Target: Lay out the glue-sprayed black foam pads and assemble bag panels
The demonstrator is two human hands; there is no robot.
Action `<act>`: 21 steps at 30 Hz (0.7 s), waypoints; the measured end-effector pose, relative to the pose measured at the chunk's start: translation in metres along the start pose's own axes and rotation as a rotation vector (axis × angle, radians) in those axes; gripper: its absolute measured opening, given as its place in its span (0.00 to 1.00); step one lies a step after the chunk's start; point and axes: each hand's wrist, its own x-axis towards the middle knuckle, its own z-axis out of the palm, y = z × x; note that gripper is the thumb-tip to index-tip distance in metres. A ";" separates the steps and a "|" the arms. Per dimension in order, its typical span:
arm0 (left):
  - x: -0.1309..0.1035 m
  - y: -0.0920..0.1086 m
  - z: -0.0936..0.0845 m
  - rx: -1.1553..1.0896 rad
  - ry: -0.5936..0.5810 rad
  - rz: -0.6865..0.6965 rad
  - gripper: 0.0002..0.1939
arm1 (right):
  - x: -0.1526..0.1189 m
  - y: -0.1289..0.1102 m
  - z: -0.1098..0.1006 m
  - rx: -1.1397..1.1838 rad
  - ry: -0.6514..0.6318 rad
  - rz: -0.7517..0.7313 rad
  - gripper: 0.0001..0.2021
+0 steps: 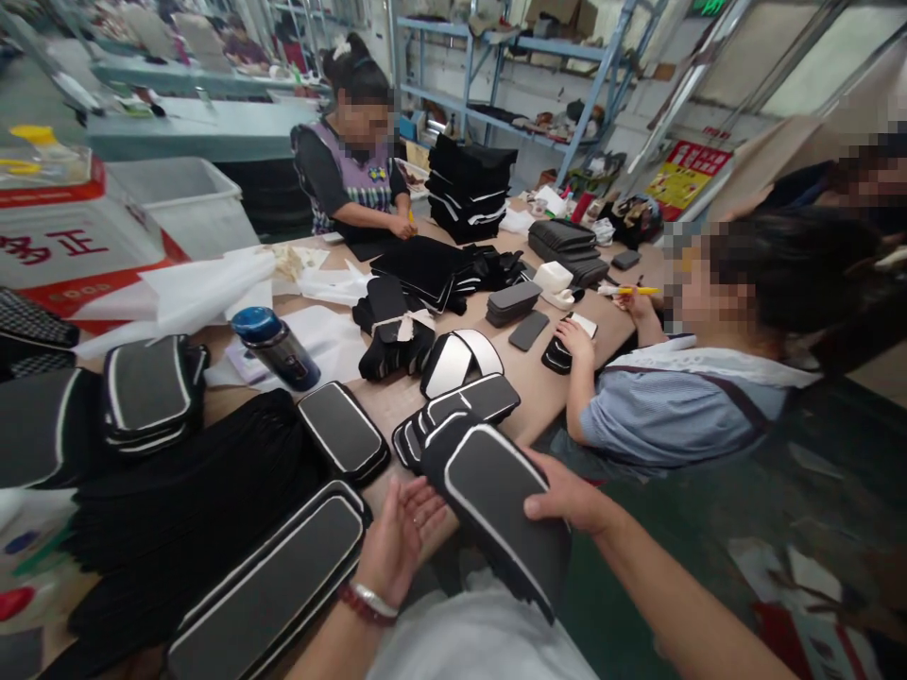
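Note:
A stack of dark grey rounded panels with white edging (500, 491) is tilted above the table's near edge. My right hand (567, 496) grips its right side, thumb on top and the fingers hidden beneath. Just left of the stack, my left hand (411, 529) is open, palm up with fingers spread, holding nothing. Beyond the held stack lies a similar pile of panels (471, 401). Another panel stack (344, 430) sits to its left, and a long panel stack (273, 586) lies left of my left wrist.
Black fabric (191, 491) covers the left side. A blue-lidded steel bottle (276, 349) stands behind it. Across the table (383, 401) a person (358, 151) works; another person (680, 397) sits at the right. White bands (464, 359) and a tied black bundle (393, 326) lie centrally.

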 end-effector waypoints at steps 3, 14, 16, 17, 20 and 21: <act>0.052 -0.044 0.009 -0.170 0.172 -0.158 0.09 | 0.009 -0.011 -0.057 0.061 0.179 0.005 0.34; 0.158 -0.106 0.057 -0.784 0.398 0.072 0.06 | 0.137 -0.062 -0.127 -0.239 0.147 0.165 0.20; 0.165 -0.104 0.058 -0.828 0.410 0.087 0.05 | 0.150 -0.061 -0.124 -0.276 0.101 0.240 0.20; 0.168 -0.103 0.058 -0.843 0.411 0.087 0.05 | 0.154 -0.060 -0.122 -0.288 0.081 0.280 0.20; 0.172 -0.103 0.054 -0.870 0.413 0.093 0.05 | 0.158 -0.056 -0.121 -0.301 0.037 0.362 0.20; 0.173 -0.104 0.053 -0.875 0.414 0.100 0.06 | 0.157 -0.054 -0.120 -0.303 0.028 0.375 0.20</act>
